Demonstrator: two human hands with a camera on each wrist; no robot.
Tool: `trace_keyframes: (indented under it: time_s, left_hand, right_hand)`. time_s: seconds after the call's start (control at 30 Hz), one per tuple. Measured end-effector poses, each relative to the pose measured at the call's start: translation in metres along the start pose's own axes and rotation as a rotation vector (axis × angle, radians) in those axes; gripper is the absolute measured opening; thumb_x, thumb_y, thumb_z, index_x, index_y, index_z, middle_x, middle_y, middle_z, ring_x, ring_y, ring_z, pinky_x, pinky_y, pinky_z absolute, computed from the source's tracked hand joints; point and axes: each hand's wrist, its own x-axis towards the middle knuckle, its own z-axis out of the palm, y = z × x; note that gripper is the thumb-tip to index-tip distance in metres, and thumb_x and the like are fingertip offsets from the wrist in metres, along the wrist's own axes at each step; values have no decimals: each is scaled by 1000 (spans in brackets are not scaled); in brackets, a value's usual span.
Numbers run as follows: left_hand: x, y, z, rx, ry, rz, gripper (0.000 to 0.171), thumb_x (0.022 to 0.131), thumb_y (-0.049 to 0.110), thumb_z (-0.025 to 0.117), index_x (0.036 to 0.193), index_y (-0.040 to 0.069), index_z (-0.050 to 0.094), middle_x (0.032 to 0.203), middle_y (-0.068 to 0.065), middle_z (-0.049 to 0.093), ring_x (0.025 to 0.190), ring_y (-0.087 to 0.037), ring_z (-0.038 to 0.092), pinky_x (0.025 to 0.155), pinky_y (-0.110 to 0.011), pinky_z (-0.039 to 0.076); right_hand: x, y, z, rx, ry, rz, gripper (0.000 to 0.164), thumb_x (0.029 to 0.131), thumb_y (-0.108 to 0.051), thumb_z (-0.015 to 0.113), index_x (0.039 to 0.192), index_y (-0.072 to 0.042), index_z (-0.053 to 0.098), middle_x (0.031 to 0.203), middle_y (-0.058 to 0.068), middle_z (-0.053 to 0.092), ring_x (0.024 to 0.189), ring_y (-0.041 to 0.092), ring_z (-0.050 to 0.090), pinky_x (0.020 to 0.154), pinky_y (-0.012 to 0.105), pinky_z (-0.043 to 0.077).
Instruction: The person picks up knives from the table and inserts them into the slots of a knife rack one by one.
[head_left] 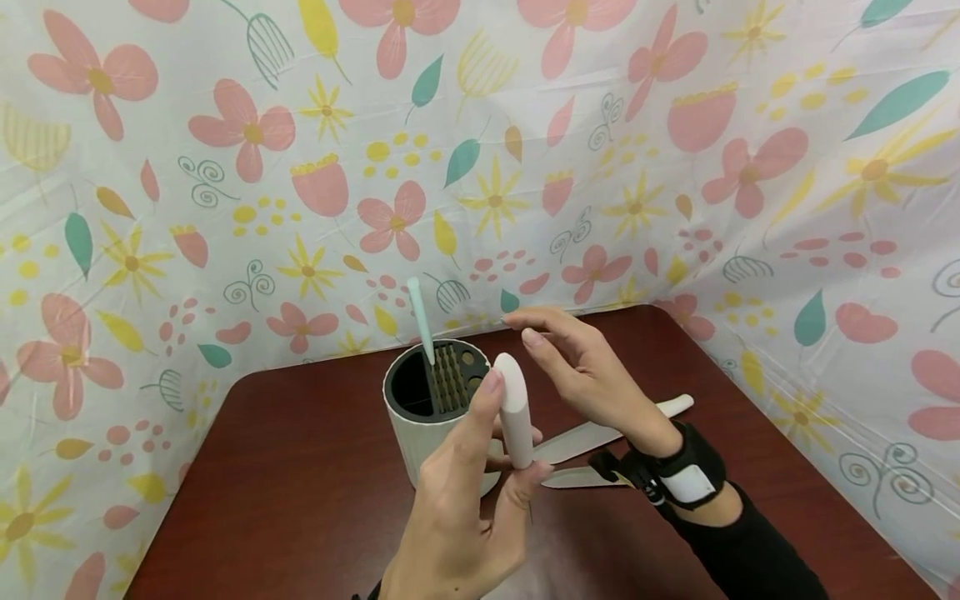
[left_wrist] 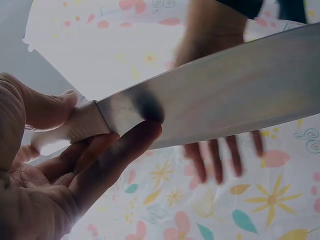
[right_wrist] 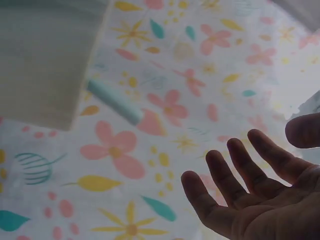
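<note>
My left hand [head_left: 465,500] grips a kitchen knife by its white handle [head_left: 513,408], thumb on one side and fingers on the other. In the left wrist view the broad metal blade [left_wrist: 215,87] stretches to the right, and the index finger lies along its base. My right hand [head_left: 588,371] is raised beyond the knife, its fingers relaxed and holding nothing. The right wrist view shows that palm [right_wrist: 270,210] with fingers spread. Behind the left hand stands a round white knife block [head_left: 416,433] with a dark slotted insert; a light teal handle [head_left: 422,321] sticks up from it.
Two more knives lie on the brown table [head_left: 285,483] to the right: a larger one [head_left: 577,440] with a white handle, and another blade [head_left: 573,477] partly behind the right wrist. A flowered curtain [head_left: 480,167] surrounds the table at the back and sides.
</note>
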Motion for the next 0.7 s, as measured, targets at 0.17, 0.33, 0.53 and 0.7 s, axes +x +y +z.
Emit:
trace_keyframes:
  time_s: [0.17,0.33,0.53,0.7]
  left_hand:
    - [7,2,-3,34,35,49,64,100,8,60,152,-10,28,107,-23,63,89,-24,71,71,-19,59]
    - [11,2,-6,69,74,97,65,100,9,61,150,-14,28,102,-23,63,88,-25,71,70,-21,61]
    - [13,1,-10,90,102,125,66,99,7,62,151,-14,26,108,-29,61,90,-28,69,69,-24,62]
    - [13,0,-14,111,115,175,67,99,6,62,151,-15,25,115,-34,56,89,-30,68,68,-24,62]
  right_hand:
    - [9,23,9,-6,-40,53,34,108,-19,50,140,-14,57,140,5,61,134,21,56,107,46,51]
    - [17,43,23,-11,-66,104,34,107,-21,51,140,-15,57,138,6,61,128,24,59,104,51,53]
    - [25,57,42,-3,-126,122,34,107,-23,51,141,-17,56,140,6,59,126,26,59,100,51,55]
    - [28,70,55,-14,-145,131,34,107,-23,51,141,-19,55,139,6,58,125,27,56,97,48,55]
